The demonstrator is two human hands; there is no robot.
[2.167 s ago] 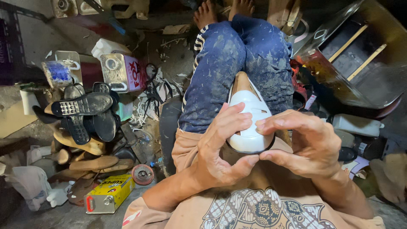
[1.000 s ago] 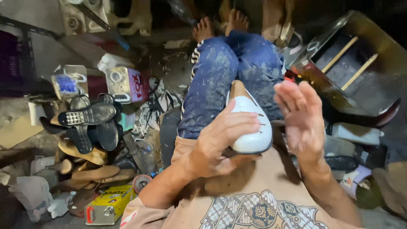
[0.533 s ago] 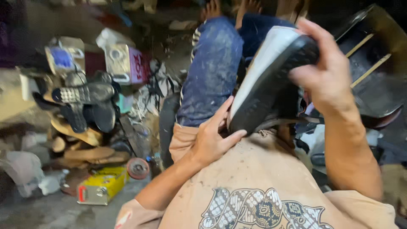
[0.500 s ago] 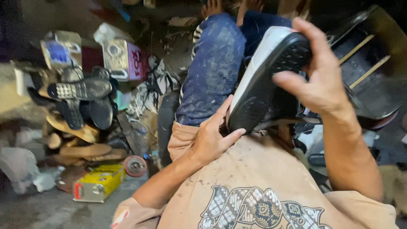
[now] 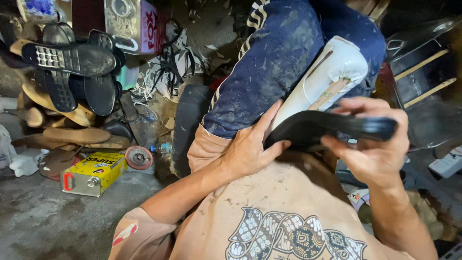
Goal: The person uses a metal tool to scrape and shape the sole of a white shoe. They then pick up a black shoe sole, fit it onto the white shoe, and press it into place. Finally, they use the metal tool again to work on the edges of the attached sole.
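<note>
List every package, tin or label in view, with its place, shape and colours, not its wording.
Yellow rectangular tin can: lying on the floor at left, red cap, printed label.
Silver square metal tin: top left, red and white label.
White box: right edge, only partly seen.

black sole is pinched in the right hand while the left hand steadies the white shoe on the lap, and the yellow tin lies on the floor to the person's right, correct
Not quite. The head view shows the yellow tin on the floor to the person's left, not the right, beside a small round disc. The rest stands: the right hand pinches the black sole, and the left hand steadies the white shoe on the lap.
</note>
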